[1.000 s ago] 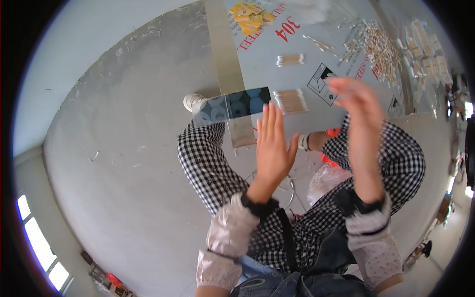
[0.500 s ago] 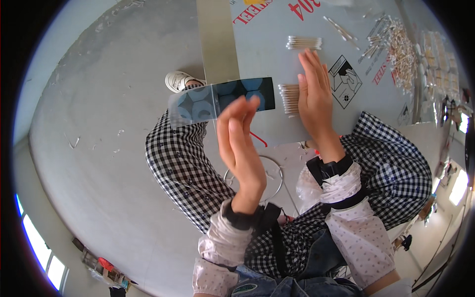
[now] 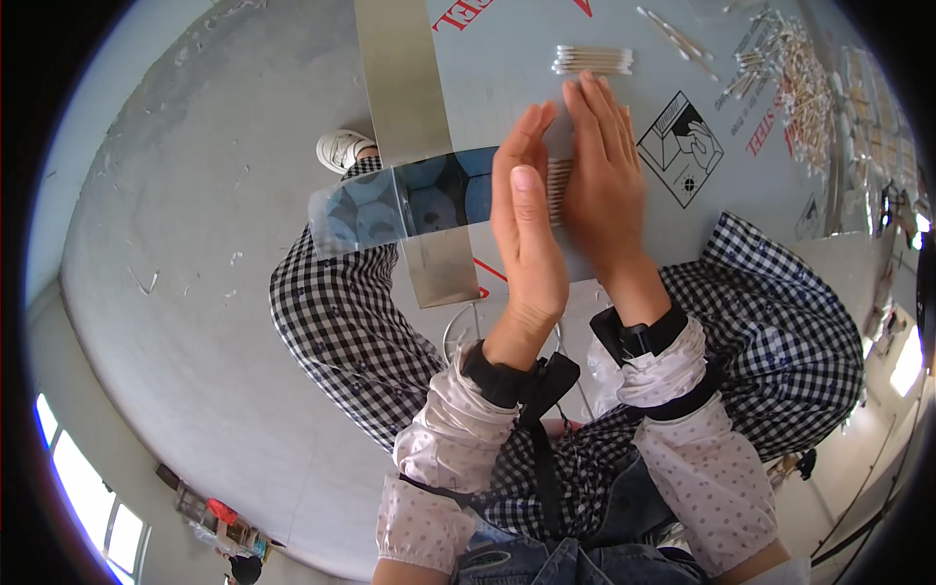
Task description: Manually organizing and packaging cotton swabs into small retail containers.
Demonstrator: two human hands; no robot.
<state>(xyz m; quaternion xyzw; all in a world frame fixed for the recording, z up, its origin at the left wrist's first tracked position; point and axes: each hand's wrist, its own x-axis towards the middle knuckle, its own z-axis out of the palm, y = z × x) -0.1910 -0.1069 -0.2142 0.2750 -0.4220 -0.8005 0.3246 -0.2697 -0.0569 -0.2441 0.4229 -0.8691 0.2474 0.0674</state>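
A row of cotton swabs [image 3: 559,187] lies on the grey tabletop, showing in the narrow gap between my two hands. My left hand [image 3: 528,219] stands on edge at the row's left, fingers straight and together, palm turned inward. At the row's other side my right hand [image 3: 603,185] is also held flat with its fingers stretched out, covering part of the swabs. Just beyond my fingertips lies another neat bundle of swabs [image 3: 593,60]. A blue and dark patterned plastic bag [image 3: 429,200] extends left from under my left hand, its clear end past the table edge.
A large heap of loose swabs [image 3: 801,93] sits at the far right, near clear packs of swabs [image 3: 868,117]. A few stray swabs [image 3: 678,41] lie beyond my right hand. A tan strip [image 3: 405,78] runs along the table's left side. My checked-cloth legs flank the table corner.
My left hand has moved right and forward, up to the left side of the swab row. The right hand has shifted slightly left, narrowing the gap between the palms. The view has also shifted slightly.
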